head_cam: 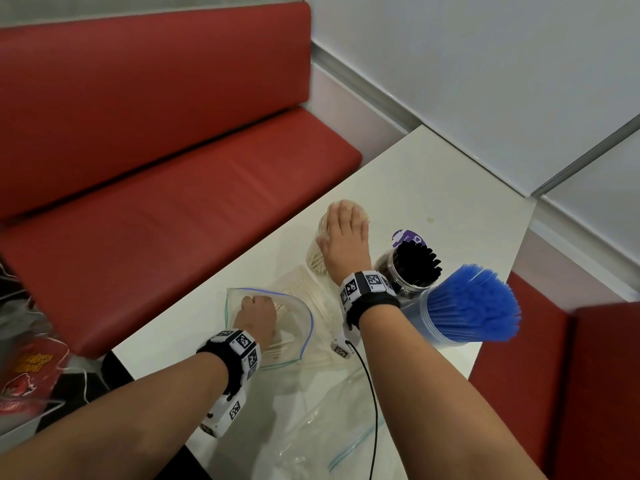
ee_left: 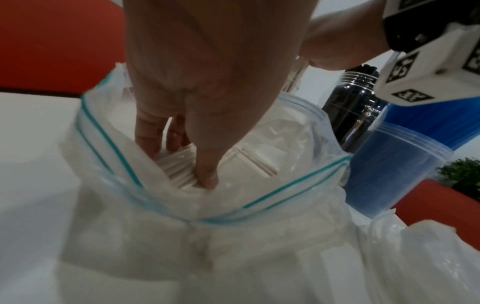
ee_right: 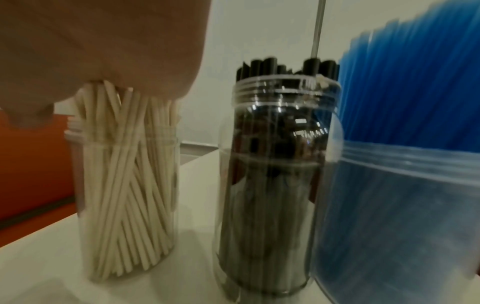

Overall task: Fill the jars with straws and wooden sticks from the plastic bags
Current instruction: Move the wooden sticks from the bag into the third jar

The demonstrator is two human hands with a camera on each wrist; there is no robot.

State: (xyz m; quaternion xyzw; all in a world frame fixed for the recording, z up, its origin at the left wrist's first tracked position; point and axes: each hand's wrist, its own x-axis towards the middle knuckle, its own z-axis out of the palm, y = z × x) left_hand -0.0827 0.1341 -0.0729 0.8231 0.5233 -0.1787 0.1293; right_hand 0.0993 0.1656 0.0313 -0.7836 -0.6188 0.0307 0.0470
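Head view, left hand reached into zip bag at 7 o'clock, fingers closed around wooden sticks, right hand laid flat, fingers straight, on stick jar at centre of bench.

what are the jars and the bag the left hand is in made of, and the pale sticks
Jars: clear, glossy, probably plastic; contents show through, threaded necks.
Bag: thin, soft clear plastic, crinkled, with a zip strip.
Sticks: matte, pale, apparently wood.

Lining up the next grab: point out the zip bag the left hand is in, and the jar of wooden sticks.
zip bag (ee_left: 109,142), left wrist view, green zip strip at its mouth.
jar of wooden sticks (ee_right: 124,205), right wrist view, clear side wall.
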